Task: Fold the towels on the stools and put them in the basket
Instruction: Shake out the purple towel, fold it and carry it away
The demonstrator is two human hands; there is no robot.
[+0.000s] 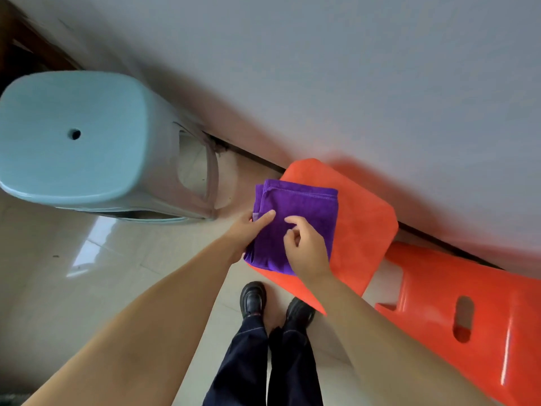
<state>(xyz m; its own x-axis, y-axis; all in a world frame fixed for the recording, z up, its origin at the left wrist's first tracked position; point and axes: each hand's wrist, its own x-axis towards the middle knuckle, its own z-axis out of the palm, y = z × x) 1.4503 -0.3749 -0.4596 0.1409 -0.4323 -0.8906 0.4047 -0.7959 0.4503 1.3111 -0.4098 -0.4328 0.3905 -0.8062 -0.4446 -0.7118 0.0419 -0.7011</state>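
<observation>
A folded purple towel [295,221] lies on an orange towel [360,227] spread over the seat of an orange plastic stool [456,312] that stands against a pale wall [351,68]. The left hand [248,232] grips the purple towel's left edge, thumb laid on top. The right hand [304,247] rests on the towel's near part with fingers curled, pinching the cloth. To the left, well apart, stands a light blue plastic stool [76,136] on the glossy tiled floor [87,273]. Below, two black shoes [253,297] and dark trouser legs show.
</observation>
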